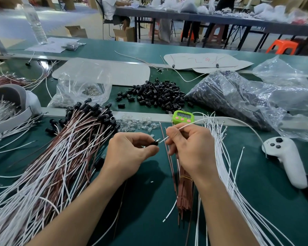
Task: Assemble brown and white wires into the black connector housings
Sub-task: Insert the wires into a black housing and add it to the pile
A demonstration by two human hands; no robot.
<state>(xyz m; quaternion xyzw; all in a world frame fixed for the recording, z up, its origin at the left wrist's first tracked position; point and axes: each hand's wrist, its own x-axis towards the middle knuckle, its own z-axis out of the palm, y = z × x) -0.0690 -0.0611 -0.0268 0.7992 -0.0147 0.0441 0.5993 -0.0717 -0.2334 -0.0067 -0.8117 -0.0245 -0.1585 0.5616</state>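
Just below the green timer (182, 117), a black housing (154, 143) was pinched in the left hand (130, 151). A white wire (172, 134) was gripped in the right hand (190, 148), tip at the housing's mouth. Risk judged: tip bent or half-seated if pushed off-axis.

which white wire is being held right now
The thin white wire pinched by the right hand, its tip at the small black connector housing in the left hand; the others lie loose.
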